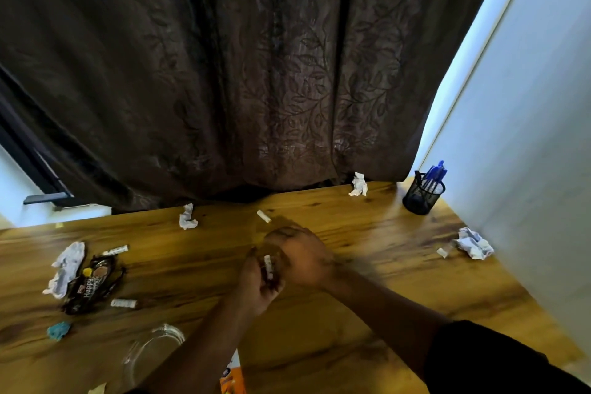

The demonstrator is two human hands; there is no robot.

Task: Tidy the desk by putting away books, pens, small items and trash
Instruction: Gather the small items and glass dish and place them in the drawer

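Both hands meet over mid-desk (351, 313). Left hand (259, 281) curls around a small white item (268, 266), pinched between its fingers. Right hand (300, 257) sits just right of it, touching, fingers bent; blurred, grip can't be told. Crumpled paper (188, 217) and a white stick (264, 216) lie beyond the hands.

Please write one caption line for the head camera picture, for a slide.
Left hand holds a small white item, right hand beside it, over a littered wooden desk.
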